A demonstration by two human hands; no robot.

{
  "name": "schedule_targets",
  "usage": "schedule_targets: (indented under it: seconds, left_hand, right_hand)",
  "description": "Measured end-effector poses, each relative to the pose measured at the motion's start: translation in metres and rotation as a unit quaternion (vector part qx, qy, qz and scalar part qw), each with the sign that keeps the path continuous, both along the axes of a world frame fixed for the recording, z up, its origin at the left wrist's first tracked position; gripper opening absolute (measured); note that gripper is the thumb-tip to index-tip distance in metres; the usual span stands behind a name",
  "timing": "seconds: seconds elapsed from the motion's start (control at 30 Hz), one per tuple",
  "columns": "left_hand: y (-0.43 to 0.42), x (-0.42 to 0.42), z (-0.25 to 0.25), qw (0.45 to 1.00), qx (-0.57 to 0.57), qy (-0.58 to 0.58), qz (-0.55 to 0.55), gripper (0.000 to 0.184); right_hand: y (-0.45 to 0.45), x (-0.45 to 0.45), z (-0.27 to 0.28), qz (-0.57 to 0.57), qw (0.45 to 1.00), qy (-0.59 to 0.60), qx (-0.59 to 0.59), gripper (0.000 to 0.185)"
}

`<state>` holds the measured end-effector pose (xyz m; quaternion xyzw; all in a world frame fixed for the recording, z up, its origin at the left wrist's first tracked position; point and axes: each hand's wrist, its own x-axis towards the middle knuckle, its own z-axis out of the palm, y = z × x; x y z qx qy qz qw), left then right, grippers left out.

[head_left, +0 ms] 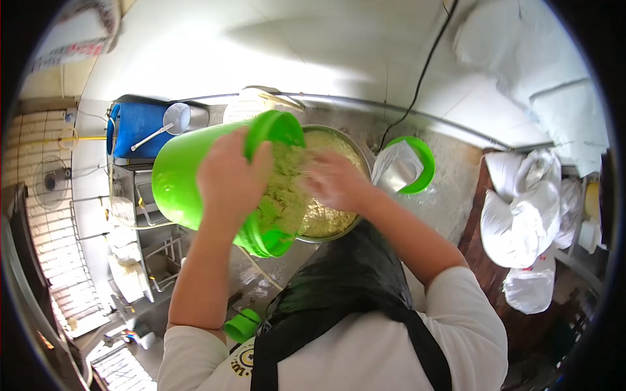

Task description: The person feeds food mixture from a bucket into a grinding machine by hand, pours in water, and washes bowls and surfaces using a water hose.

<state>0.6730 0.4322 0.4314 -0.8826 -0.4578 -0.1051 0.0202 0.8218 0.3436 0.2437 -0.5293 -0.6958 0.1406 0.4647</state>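
Note:
A large bright green bucket (186,176) lies tipped on its side, its mouth facing right over a round metal bowl (357,151). My left hand (231,173) grips the bucket near its rim. Pale yellow, crumbly dough-like material (283,186) fills the bucket's mouth. More of the same yellowish mass (326,218) lies in the bowl. My right hand (334,181) is at the bucket's mouth, above the bowl, beside the crumbly material. Motion smears its fingers, so their grip does not show.
Right of the bowl stands a green tub (425,168) holding a metal container and a white bag. White sacks (521,208) are piled farther right. A blue barrel (140,127) and metal shelving (153,247) stand left. A small green container (242,326) is low by my left side.

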Motion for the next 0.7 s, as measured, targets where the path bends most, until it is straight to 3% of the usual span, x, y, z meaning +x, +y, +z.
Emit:
schedule_targets:
  seconds: [0.03, 0.1, 0.13, 0.27, 0.37, 0.47, 0.7]
  left_hand:
    - [-0.008, 0.004, 0.004, 1.000, -0.019, 0.007, 0.000, 0.047]
    - [-0.019, 0.005, 0.013, 0.999, -0.029, 0.000, 0.015, 0.045]
    - [-0.023, 0.002, 0.015, 0.998, -0.060, -0.016, 0.004, 0.046]
    - [-0.027, -0.022, 0.019, 0.990, -0.110, -0.089, -0.024, 0.048]
    - [-0.013, -0.039, 0.024, 0.988, -0.122, -0.098, -0.002, 0.048]
    - [0.013, -0.056, 0.023, 0.986, -0.102, -0.133, 0.007, 0.040]
    - [0.056, -0.085, 0.029, 0.965, -0.162, -0.199, 0.051, 0.046]
  right_hand:
    - [0.032, -0.020, 0.011, 0.034, 0.997, -0.052, 0.034, 0.027]
    - [0.084, -0.049, 0.042, 0.208, 0.948, 0.197, -0.138, 0.044]
    - [0.108, -0.062, 0.053, 0.232, 0.931, 0.212, -0.187, 0.045]
    - [0.179, -0.109, 0.072, 0.226, 0.945, -0.011, -0.237, 0.047]
    - [0.204, -0.130, 0.076, 0.228, 0.929, -0.111, -0.269, 0.048]
    - [0.214, -0.137, 0.078, 0.232, 0.912, -0.156, -0.300, 0.049]
    - [0.179, -0.106, 0.090, 0.224, 0.888, -0.141, -0.376, 0.053]
